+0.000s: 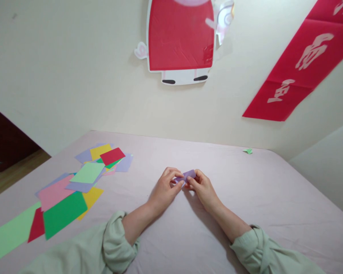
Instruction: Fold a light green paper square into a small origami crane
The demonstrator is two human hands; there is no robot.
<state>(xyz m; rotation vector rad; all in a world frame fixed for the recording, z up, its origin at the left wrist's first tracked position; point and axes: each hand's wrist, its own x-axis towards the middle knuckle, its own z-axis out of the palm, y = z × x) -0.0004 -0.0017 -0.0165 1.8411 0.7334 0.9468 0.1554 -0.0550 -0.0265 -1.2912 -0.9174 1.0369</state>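
Observation:
A small folded piece of purple paper [189, 174] is held between both hands near the middle of the table. My left hand [167, 186] pinches its left end between thumb and fingers. My right hand [202, 187] grips the right end, with the thumb pressed on the near face. Part of the paper is hidden behind the fingers, so its full folded shape cannot be made out.
Loose sheets of coloured paper, among them a dark green sheet [65, 215] and a pink sheet [57, 192], overlap at the left. A small folded green paper piece [248, 151] lies near the far right edge of the pale pink table cover [274, 198]. Behind rises a wall [103, 76].

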